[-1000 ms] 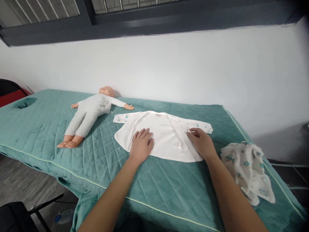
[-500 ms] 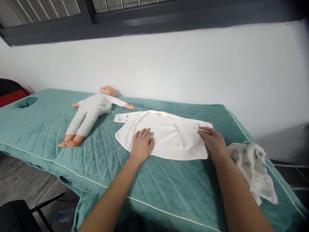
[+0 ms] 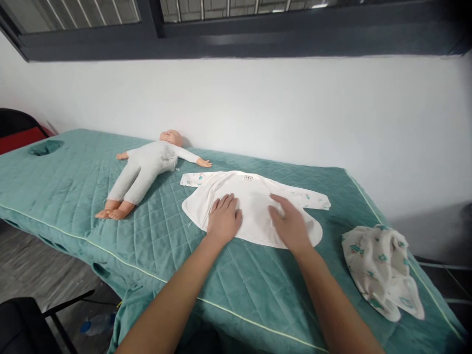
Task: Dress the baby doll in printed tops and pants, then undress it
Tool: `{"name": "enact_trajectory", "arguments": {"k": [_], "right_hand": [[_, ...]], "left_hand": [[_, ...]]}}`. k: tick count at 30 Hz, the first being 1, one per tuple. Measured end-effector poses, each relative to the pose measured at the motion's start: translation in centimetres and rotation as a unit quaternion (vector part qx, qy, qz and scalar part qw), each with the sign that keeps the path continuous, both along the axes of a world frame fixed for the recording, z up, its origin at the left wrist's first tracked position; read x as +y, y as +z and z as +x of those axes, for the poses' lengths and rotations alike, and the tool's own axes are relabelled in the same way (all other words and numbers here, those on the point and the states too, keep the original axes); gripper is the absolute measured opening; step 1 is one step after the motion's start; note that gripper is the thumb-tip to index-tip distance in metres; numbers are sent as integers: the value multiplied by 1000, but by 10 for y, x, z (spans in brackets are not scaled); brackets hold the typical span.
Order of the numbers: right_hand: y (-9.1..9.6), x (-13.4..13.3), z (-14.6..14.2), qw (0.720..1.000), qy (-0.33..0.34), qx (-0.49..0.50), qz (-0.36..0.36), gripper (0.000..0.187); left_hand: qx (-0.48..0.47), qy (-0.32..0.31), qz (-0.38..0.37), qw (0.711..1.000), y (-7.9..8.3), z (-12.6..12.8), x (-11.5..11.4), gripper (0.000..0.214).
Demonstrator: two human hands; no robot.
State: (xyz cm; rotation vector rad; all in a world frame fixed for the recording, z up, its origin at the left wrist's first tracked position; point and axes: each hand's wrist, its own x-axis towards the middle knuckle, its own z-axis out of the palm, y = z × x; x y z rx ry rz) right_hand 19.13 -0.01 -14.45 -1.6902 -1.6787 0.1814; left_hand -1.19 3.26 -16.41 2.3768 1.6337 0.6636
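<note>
A small white baby shirt (image 3: 254, 196) lies spread flat on the teal quilted bed (image 3: 73, 196), its patterned sleeves stretched out to either side. My left hand (image 3: 223, 220) rests flat on the shirt's left half, fingers stretched out. Flat on the right half lies my right hand (image 3: 289, 223), fingers extended and slightly blurred. A baby doll (image 3: 145, 169) in a pale grey suit lies on its back to the left of the shirt, head toward the wall.
A crumpled white cloth with teal print (image 3: 381, 268) sits near the bed's right edge. A white wall runs behind the bed under a dark window frame. A face hole (image 3: 46, 146) opens at the bed's far left. A dark chair (image 3: 22, 327) stands on the floor.
My right hand slid from the shirt's right sleeve edge toward the middle of the shirt. My left hand stayed put. The view shifted slightly left.
</note>
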Motion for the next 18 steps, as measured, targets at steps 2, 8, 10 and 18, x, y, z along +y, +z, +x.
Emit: {"name": "enact_trajectory", "arguments": {"k": [2,8,10,18], "right_hand": [[-8,12,-30,995,8,-68,-76,51],[-14,53,-60,969,-88,-150,-176,71],[-14,58,-58,970,-114,-138,-164,73],[-21,56,-55,977,-160,-115,-78,68]], "left_hand": [[12,3,-1,1000,-1,2,10,48],[37,11,-20,999,0,0,52,51],[37,10,-24,999,0,-1,66,51],[15,56,-38,998,0,6,98,61]]}}
